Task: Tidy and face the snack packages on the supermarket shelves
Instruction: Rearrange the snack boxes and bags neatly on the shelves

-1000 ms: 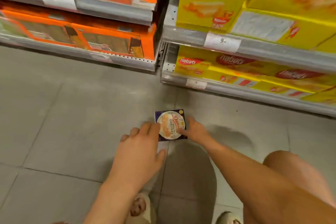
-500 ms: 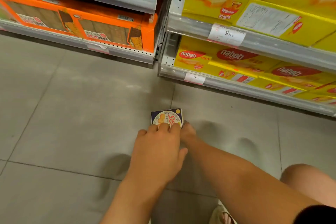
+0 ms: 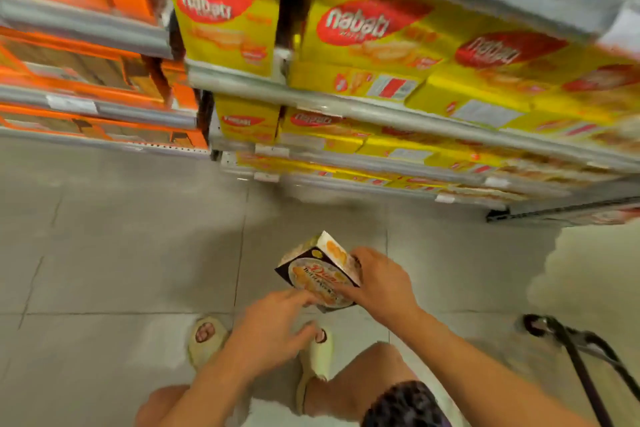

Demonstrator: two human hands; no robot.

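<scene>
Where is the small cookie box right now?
Lower centre of the head view: the cookie box is off the floor, gripped by the right hand, left hand touching it.

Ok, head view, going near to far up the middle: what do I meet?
Slippers → left hand → cookie box in the right hand → bare floor tiles → yellow Nabati boxes on the shelves.

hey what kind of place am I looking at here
Most likely a supermarket aisle: metal shelves stacked with yellow Nabati boxes, price tags on the shelf edges, and a tiled floor.
</scene>
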